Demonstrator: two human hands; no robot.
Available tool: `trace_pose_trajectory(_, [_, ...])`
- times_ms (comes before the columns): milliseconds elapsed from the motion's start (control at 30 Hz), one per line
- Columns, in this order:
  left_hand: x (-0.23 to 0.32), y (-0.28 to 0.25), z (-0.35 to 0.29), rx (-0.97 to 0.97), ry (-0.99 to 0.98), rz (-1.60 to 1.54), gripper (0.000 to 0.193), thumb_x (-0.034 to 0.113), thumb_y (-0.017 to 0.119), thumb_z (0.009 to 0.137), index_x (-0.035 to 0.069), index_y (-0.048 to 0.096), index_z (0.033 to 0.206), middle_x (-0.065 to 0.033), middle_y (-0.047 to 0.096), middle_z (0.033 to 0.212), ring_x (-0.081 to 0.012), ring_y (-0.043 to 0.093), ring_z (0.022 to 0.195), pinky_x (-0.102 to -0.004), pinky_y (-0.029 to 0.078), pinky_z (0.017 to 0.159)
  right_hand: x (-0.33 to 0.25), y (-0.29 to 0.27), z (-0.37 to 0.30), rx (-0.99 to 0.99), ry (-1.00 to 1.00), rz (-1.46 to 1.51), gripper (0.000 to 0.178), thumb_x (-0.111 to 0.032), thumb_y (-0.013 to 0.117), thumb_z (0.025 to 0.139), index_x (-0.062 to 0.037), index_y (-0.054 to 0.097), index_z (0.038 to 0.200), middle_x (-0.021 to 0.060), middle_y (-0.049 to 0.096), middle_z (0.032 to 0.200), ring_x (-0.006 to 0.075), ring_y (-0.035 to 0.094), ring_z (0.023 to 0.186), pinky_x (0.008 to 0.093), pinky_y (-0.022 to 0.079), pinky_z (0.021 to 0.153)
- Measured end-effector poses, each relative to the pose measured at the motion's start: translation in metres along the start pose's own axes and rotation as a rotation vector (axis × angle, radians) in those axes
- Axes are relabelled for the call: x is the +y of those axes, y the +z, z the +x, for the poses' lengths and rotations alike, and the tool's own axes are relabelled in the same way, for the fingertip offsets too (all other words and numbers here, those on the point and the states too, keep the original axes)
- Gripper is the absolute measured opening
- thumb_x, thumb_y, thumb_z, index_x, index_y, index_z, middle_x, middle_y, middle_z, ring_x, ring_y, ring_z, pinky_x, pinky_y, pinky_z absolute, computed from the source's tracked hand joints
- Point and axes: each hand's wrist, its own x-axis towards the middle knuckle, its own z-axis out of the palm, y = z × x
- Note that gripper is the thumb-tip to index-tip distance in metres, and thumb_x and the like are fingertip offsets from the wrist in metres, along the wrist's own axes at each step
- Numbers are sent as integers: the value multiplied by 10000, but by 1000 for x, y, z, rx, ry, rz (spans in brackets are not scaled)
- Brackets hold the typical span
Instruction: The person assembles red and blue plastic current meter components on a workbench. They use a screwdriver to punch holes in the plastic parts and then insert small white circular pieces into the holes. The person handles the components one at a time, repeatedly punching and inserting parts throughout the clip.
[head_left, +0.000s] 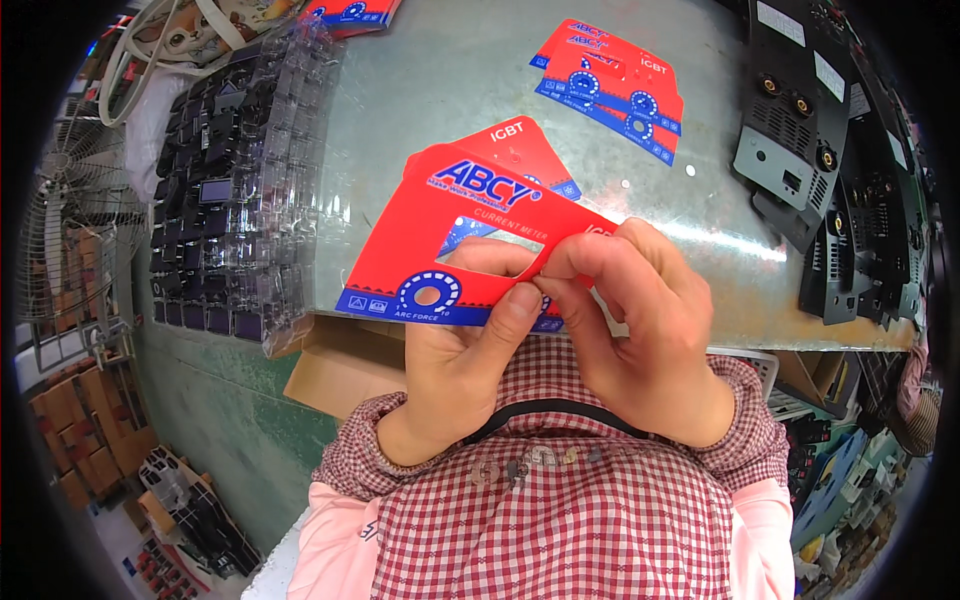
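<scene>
A person's two bare hands hold a flat red-and-blue printed panel with a rectangular window up above the near edge of a grey-green metal desk. The left hand has its grip clamped on the panel's lower edge, thumb in front, fingers behind and showing through the window. The right hand has thumb and forefinger together at the panel's right end; whether they pinch the panel itself or something thin on it, I cannot tell.

The step in hand seems to be fingertip work at that end; the next move probably calls for a steady left grip and light right fingertips.

A similar red panel lies just beyond; more overlap farther off. Clear plastic trays of black parts at left and perforated black plates at right limit sideways room.
</scene>
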Motion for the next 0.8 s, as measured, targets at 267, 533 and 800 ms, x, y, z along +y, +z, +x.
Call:
trace_pose_trajectory(267, [-2, 0, -4, 68, -112, -270, 247, 119, 454, 989, -3, 488, 1200, -116, 564, 1183, -189, 552, 1079, -336, 441, 942, 4, 2, 0, 12, -33, 144, 193, 56, 676, 771, -10, 559, 910, 18, 488, 717, 100, 387, 556, 237, 322, 483])
trace_pose_trajectory(533, [3, 12, -4, 136, -225, -348, 256, 18, 556, 925, -20, 540, 1178, -103, 614, 1127, -168, 591, 1031, -317, 477, 900, 7, 6, -3, 99, 45, 325, 184, 50, 620, 810, -13, 513, 945, 78, 523, 776, 196, 484, 627, 284, 413, 566])
trace_pose_trajectory(800, [6, 10, -5, 217, -231, -390, 263, -1, 551, 919, -19, 540, 1181, -103, 611, 1130, -186, 598, 1024, -327, 476, 907, -1, -2, -12, -44, 185, 338, 160, 59, 562, 862, -6, 503, 995, 36, 530, 827, 42, 446, 625, 179, 358, 537])
